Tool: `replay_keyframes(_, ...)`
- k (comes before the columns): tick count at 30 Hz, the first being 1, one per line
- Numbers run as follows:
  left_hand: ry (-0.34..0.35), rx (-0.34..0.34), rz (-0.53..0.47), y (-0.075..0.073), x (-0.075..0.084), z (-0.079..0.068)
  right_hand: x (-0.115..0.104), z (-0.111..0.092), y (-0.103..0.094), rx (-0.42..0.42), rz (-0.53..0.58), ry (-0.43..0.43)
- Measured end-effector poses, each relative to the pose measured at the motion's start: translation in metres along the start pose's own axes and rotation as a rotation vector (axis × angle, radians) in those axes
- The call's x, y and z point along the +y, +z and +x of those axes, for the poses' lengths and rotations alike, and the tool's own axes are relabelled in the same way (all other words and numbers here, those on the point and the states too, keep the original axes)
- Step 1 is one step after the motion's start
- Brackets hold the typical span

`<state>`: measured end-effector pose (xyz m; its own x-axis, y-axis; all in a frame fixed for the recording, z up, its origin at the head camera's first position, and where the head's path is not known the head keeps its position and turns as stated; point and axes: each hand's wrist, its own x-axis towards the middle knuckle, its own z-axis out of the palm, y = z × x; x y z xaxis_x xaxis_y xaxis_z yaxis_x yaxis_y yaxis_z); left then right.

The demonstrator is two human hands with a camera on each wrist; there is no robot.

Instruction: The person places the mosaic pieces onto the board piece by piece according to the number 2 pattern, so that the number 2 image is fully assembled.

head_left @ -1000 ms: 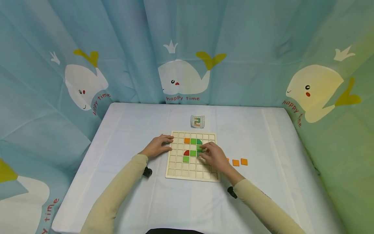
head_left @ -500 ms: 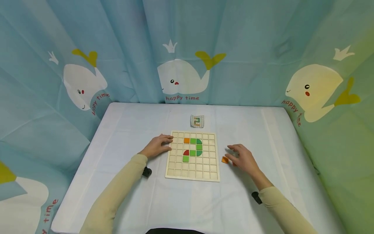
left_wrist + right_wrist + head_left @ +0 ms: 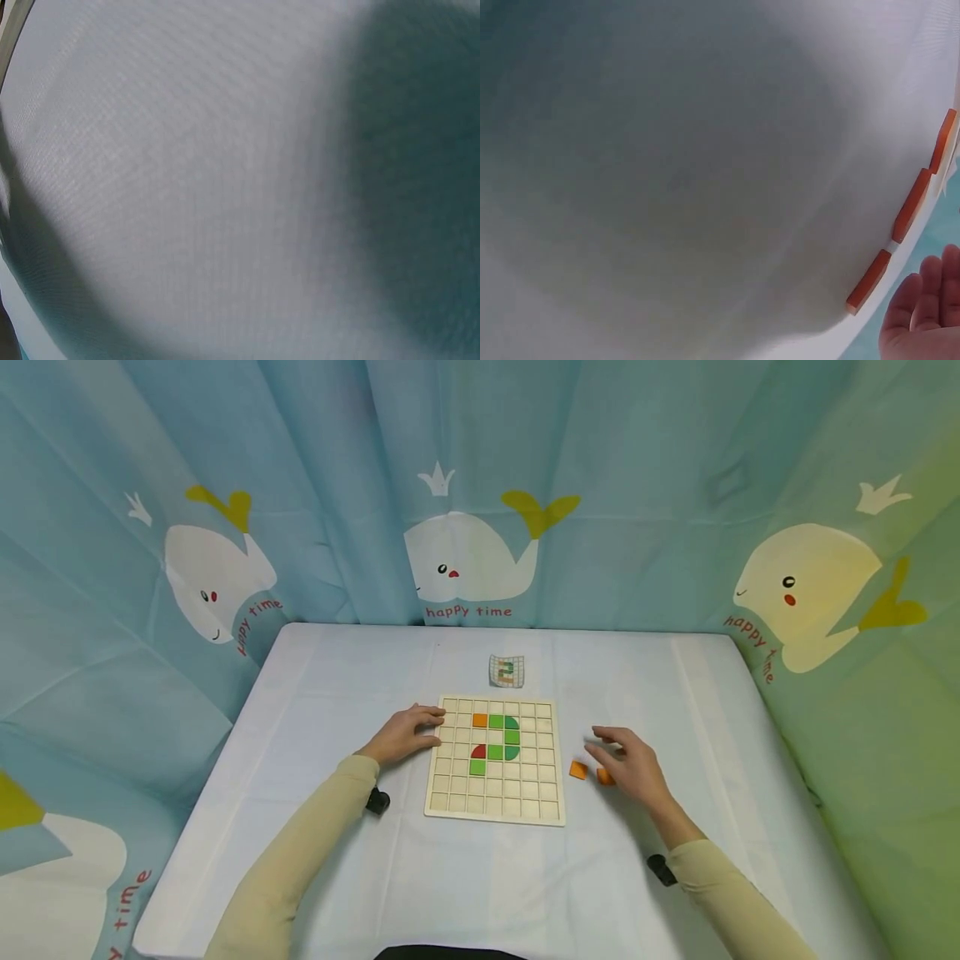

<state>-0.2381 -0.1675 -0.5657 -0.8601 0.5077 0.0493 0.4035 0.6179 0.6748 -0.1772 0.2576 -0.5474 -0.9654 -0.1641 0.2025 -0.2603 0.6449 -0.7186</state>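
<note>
My left hand (image 3: 405,733) rests its relaxed fingers at the left edge of a pale wooden grid board (image 3: 450,789). On the board, an orange square tile (image 3: 480,720), several green tiles (image 3: 496,752) and a red quarter-round tile (image 3: 479,752) form a figure like a 2. To the board's right, my right hand (image 3: 633,770) hovers with fingers apart and nothing between them. An orange tile (image 3: 578,770) lies near its fingertips and another orange tile (image 3: 605,777) is partly under it. In the right wrist view, three orange tiles (image 3: 911,206) lie in a row beside the fingers (image 3: 901,309).
A small printed card (image 3: 507,671) with a coloured grid pattern lies behind the board. A white cloth (image 3: 352,677) covers the table, and a blue curtain (image 3: 645,527) with whale prints hangs round its back and sides.
My right hand has left the board and moved right to above the orange tiles. A dark green quarter-round tile shows where its fingers were. The left hand has stayed in place.
</note>
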Motion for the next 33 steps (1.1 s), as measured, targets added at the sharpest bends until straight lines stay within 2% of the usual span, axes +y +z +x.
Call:
replay_keyframes(5, -0.007, -0.003, -0.003, -0.001, 0.000, 0.000, 0.004, -0.001, -0.002, -0.047, -0.047, 0.008)
replay_keyframes(9, -0.017, -0.007, 0.003, -0.002, 0.001, 0.000, 0.008, -0.003, -0.001, -0.110, -0.138, -0.056)
replay_keyframes(13, -0.020, -0.005, 0.008, -0.003, 0.001, 0.000, 0.010, -0.005, 0.002, -0.140, -0.188, -0.130)
replay_keyframes(16, -0.014, -0.006, 0.003, -0.002, -0.001, 0.000, 0.009, -0.006, 0.004, -0.136, -0.202, -0.152)
replay_keyframes(22, -0.023, -0.009, 0.003, 0.000, -0.003, 0.000, 0.006, -0.010, 0.008, -0.129, -0.219, -0.140)
replay_keyframes(28, -0.014, -0.007, 0.001, 0.000, 0.000, -0.001, 0.008, -0.011, 0.010, -0.122, -0.249, -0.176)
replay_keyframes(33, -0.026, -0.015, 0.005, 0.000, 0.001, 0.000, 0.007, -0.011, 0.008, -0.138, -0.247, -0.161)
